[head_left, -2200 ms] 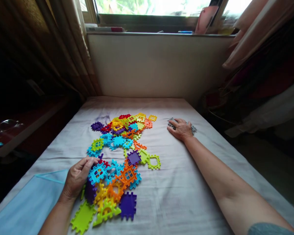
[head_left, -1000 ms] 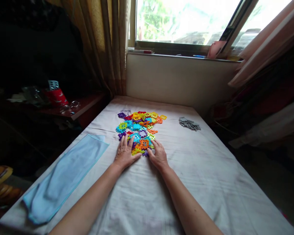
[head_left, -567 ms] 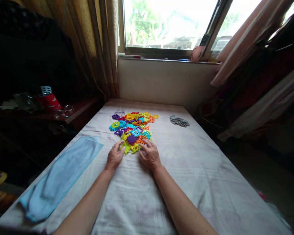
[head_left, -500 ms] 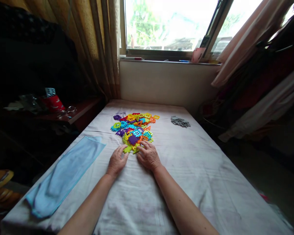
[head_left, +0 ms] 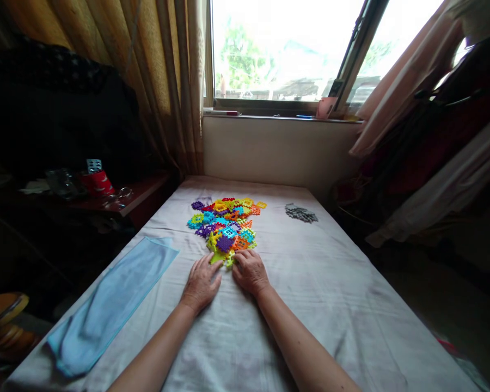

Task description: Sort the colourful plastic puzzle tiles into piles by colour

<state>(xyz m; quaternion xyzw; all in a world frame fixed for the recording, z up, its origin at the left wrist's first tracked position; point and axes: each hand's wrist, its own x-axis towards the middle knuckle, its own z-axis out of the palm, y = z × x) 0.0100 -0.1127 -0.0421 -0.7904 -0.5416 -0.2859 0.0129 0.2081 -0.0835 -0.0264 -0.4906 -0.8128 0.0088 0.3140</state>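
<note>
A heap of colourful plastic interlocking building pieces lies on the bed-like surface in front of me. Purple, blue, orange, red and yellow ones overlap there. At the heap's near left edge, my left hand is open, its fingertips against a yellow-green piece and its thumb apart. My right hand rests at the near right edge, fingers loosely bent and apart, touching small yellow-green pieces. Its fingertips are partly hidden among them.
Small grey pieces form a separate pile at the right. A folded light blue cloth lies along the left on the pale sheet. Beyond the far edge are a wall and window. A dark side table holds a red container.
The view has tilted up slightly, so everything sits lower. My left hand has drawn back a little from the pieces, its thumb now farther from them. My right hand stays at the heap's edge.
</note>
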